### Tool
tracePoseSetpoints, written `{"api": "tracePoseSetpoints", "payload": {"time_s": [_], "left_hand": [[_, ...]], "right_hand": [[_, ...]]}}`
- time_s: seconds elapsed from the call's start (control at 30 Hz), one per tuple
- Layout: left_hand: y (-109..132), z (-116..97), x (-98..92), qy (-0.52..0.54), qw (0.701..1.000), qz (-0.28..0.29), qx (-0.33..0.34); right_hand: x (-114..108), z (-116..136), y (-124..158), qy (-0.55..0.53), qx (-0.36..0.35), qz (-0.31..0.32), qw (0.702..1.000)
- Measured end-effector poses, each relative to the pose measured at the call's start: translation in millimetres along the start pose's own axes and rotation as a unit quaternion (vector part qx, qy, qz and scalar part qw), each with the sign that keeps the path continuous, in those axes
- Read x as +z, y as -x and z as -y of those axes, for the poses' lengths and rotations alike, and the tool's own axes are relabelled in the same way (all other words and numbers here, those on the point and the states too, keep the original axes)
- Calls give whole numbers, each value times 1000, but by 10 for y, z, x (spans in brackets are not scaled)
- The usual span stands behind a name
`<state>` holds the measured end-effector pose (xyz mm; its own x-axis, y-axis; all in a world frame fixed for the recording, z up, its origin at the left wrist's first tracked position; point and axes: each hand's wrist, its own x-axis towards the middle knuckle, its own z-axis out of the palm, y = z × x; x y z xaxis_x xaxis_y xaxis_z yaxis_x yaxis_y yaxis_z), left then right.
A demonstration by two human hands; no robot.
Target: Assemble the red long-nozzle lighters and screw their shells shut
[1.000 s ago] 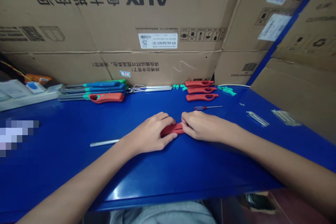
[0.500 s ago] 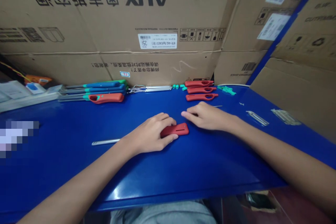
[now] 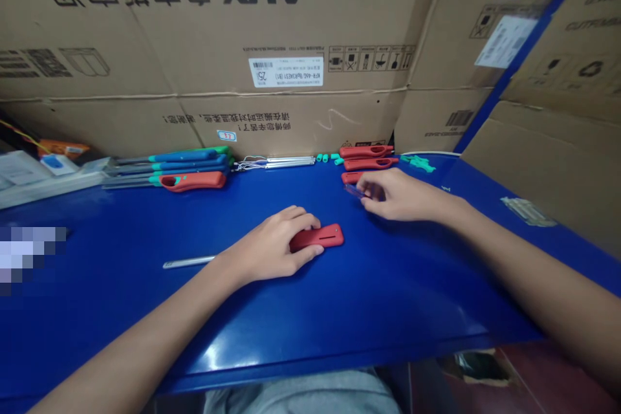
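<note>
While your left hand (image 3: 272,249) clamps the red lighter casing (image 3: 317,237), your right hand (image 3: 402,197) pinches the small screwdriver (image 3: 354,190) at 1 o'clock; I'd grab nearer its handle.

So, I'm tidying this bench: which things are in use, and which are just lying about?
In use: red handle under left hand; small screwdriver pinched by right hand.
Lying about: long lighters, spare red handles, green caps, metal rods, clear strips.
</note>
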<state>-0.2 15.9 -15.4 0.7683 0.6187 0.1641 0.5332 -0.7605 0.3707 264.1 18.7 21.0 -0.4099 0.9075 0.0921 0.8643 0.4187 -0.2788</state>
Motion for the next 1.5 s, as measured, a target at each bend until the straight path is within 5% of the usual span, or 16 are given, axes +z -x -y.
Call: {"api": "tracePoseSetpoints", "payload": {"time_s": [0.03,0.13,0.2,0.3,0.6,1.5], "left_hand": [[-2,-3,0,0,1000,0,-1],[-8,-14,-4,-2,1000,4,-3],[-12,-20,-8,-2,1000,6,-2],[-13,-23,-13,-1,1000,5,1],[-4,-17,1,-7,1000,-1,2],[-16,-16,-4,-10,1000,8,3]], "right_hand": [[-11,67,13,-115,-18,-30,993],[8,248,44,-402,-66,-104,907],[69,329,49,-473,-84,-133,867],[192,381,36,-503,-90,-145,847],[336,376,8,-525,-94,-149,832],[283,429,55,-464,-60,-99,878]]}}
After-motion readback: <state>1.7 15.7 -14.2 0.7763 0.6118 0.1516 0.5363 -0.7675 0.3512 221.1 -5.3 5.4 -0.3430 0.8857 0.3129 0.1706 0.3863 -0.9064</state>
